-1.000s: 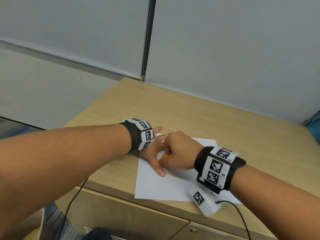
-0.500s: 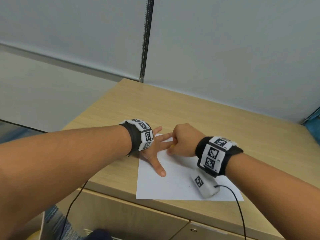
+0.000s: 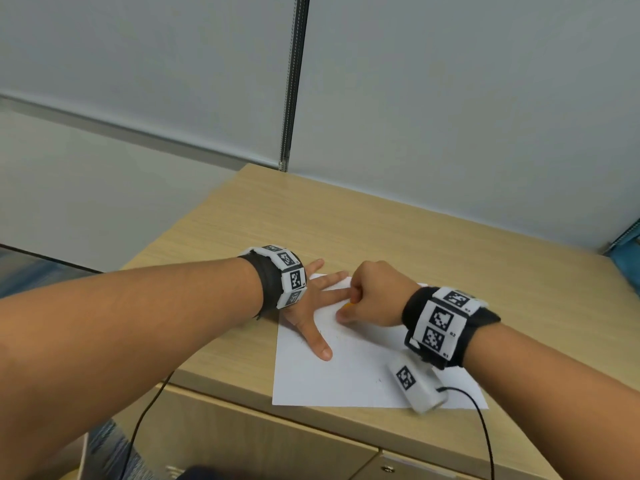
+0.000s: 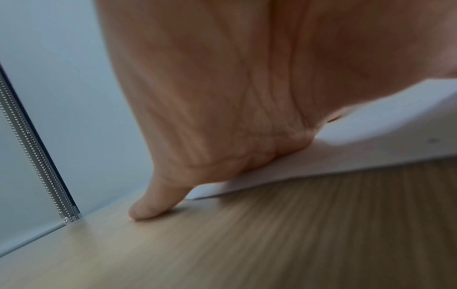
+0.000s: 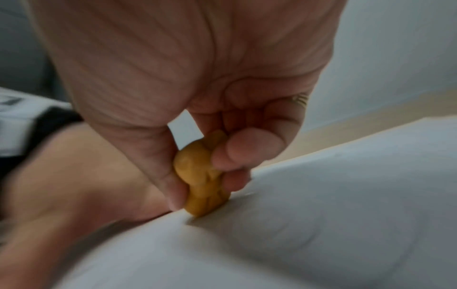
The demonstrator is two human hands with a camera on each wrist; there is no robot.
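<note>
No word, brand or number is legible. The white tiles on the black right wristband (image 3: 440,320) and on the black left wristband (image 3: 294,279) carry black-and-white square code patterns, each with tiny characters at a corner, too small to read. The white box-shaped block (image 3: 417,388) under the right wrist bears one such pattern. The white paper sheet (image 3: 346,379) shows only faint illegible marks.

The mustard-yellow kneaded lump (image 5: 201,176) is unpatterned; the white paper sheet (image 3: 346,382) bears faint dark specks; the light wooden desk top (image 3: 381,230) shows straight tan grain.
</note>
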